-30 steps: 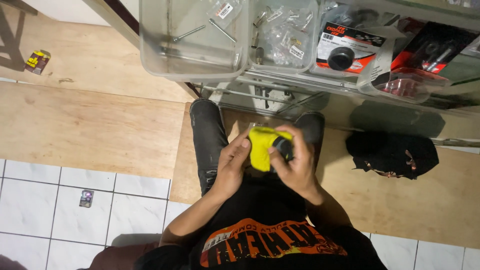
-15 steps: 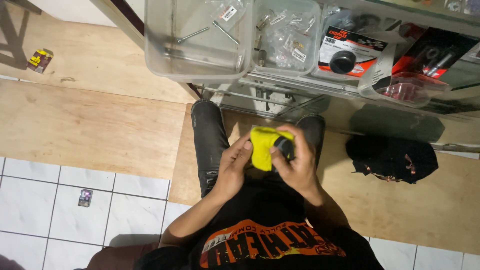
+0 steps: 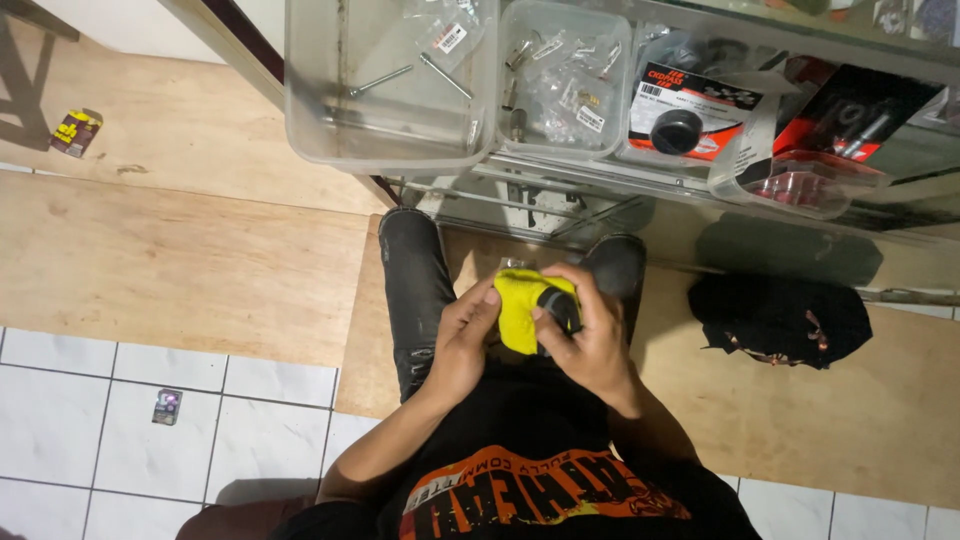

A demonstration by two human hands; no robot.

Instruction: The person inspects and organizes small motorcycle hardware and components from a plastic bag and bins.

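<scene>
Left hand [image 3: 468, 340] and right hand [image 3: 590, 335] together, fingers curled.

Bright, even indoor light from above, prob. overhead; no hard hotspots on the wooden floor [image 3: 180, 270]. White tiles [image 3: 90, 400] a bit washed out w/ mild sheen. Soft dark shadow under the person at bottom left, another beside the black cloth bundle [image 3: 780, 320]. Glass shelf [image 3: 800, 230] gives reflections and glare, so what's behind reads murky. Clear plastic bins [image 3: 390, 90] catch small glints. Focus sharp at centre; slight wide-angle bend twd edges. No motion blur.
</scene>
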